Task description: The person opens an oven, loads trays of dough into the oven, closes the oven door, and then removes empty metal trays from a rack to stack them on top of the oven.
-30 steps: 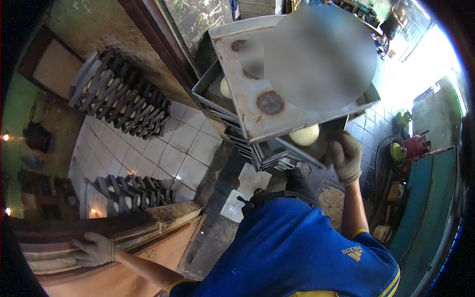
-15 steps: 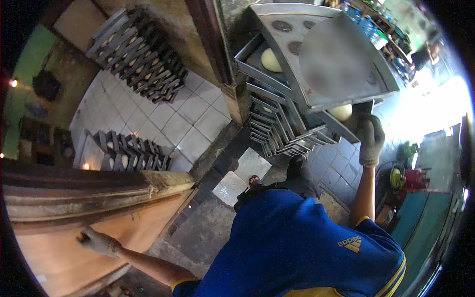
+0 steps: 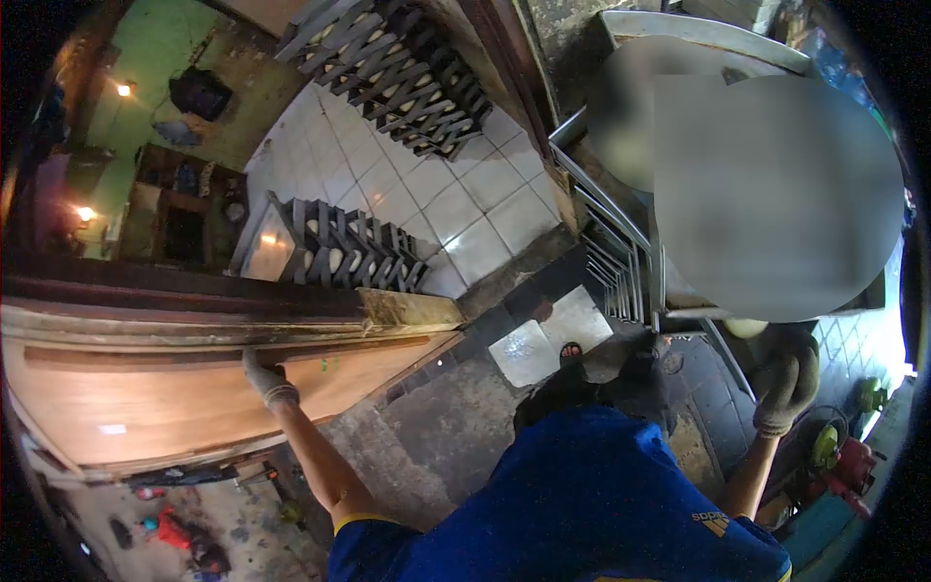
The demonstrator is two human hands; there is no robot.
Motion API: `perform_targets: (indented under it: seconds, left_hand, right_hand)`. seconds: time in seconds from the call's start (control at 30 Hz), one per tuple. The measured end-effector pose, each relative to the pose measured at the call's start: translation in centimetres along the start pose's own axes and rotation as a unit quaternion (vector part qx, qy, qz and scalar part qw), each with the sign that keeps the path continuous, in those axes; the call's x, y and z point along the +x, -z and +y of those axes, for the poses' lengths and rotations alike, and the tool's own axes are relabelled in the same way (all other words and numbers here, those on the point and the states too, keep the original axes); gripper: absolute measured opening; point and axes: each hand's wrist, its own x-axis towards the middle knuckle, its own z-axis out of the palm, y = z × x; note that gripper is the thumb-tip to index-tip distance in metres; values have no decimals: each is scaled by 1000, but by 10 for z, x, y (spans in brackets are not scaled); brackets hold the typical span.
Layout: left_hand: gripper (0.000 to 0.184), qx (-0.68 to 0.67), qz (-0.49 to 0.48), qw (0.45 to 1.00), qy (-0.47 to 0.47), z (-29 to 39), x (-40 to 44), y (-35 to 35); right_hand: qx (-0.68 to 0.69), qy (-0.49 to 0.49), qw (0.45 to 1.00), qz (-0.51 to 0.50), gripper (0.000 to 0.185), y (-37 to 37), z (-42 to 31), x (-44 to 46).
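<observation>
My left hand (image 3: 271, 380), in a grey knit glove, rests against a light wooden door panel (image 3: 194, 407). Its fingers reach up to the darker wooden strip (image 3: 126, 361) on the panel, thumb apart. On the right, my gloved right hand (image 3: 789, 386) is closed at the corner of a metal tray (image 3: 729, 359) in a stack; its fingertips are partly hidden. A pale dough ball (image 3: 746, 328) shows at that tray's edge. Another metal tray (image 3: 708, 31) lies on top, mostly covered by a blurred patch.
Through the doorway, two stacks of crisscrossed trays (image 3: 398, 87) with pale dough pieces stand on white tiles (image 3: 388, 175). A door frame post (image 3: 504, 58) separates them from my stack. At lower right are a green fan (image 3: 826, 446) and a red object (image 3: 855, 464).
The view has shifted left, so the trays appear farther right. My left hand has moved up the panel to the wooden strip. The right hand stays at the tray stack.
</observation>
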Motion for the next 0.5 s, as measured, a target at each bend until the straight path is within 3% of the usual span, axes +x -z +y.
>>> perform_targets:
  seconds: [0.07,0.13,0.2,0.27,0.37,0.43,0.47,0.5]
  left_hand:
    - [21,56,-56,997,27,-3,-6,2]
    - [19,50,-123,991,-3,1,-37,-23]
    - [20,43,-14,999,24,-2,-69,-65]
    - [19,35,-107,994,8,-19,-81,-83]
    - [22,15,-134,991,28,-22,-139,-146]
    - [39,-68,-247,967,22,-12,-190,-193]
    - [39,-73,-258,963,30,-13,-205,-214]
    - [47,-90,-335,938,23,-15,-217,-234]
  right_hand:
    - [-58,53,997,-11,36,1,-2,7]
    - [9,9,1000,-23,27,5,15,3]
    - [-61,129,990,-20,25,3,19,5]
    - [-86,193,977,-16,29,2,25,2]
    - [-120,152,981,18,27,0,32,-10]
    - [30,33,998,52,30,1,30,-14]
    - [-18,39,998,55,34,3,24,-14]
    - [-39,39,997,61,34,0,11,-13]
